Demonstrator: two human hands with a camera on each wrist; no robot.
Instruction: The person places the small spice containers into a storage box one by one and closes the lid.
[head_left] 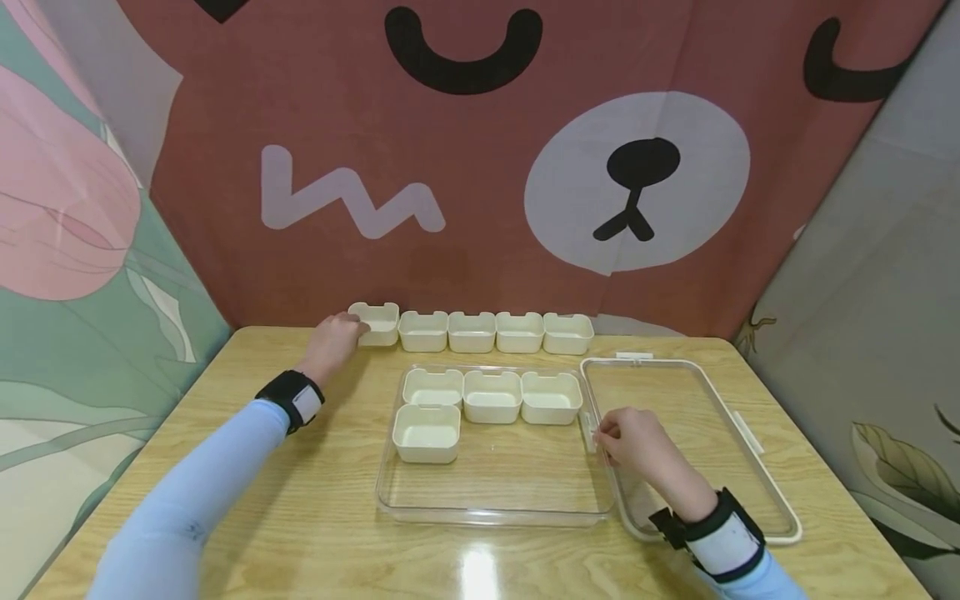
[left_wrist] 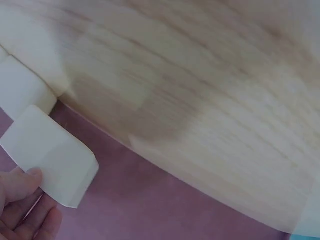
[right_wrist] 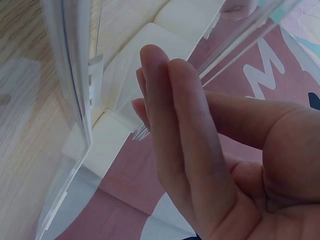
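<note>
At the back left of the table, my left hand [head_left: 333,340] pinches the rim of a small cream box [head_left: 377,323], the leftmost of the back row. The left wrist view shows the thumb on the wall of this cream box [left_wrist: 57,157], which is tilted against its neighbour [left_wrist: 25,90]. My right hand [head_left: 645,450] hovers by the right edge of a clear tray [head_left: 491,517], over the side of a white-rimmed clear lid [head_left: 772,483]. In the right wrist view, its fingers [right_wrist: 195,130] are fairly straight with nothing seen in them; whether they touch the tray cannot be told.
Several more cream boxes [head_left: 472,333] stand in a row along the back edge. Inside the tray, 3 cream boxes [head_left: 491,398] line the back, and another cream box [head_left: 426,435] sits in front at the left. A printed cloth [head_left: 480,208] hangs behind the table [head_left: 330,500].
</note>
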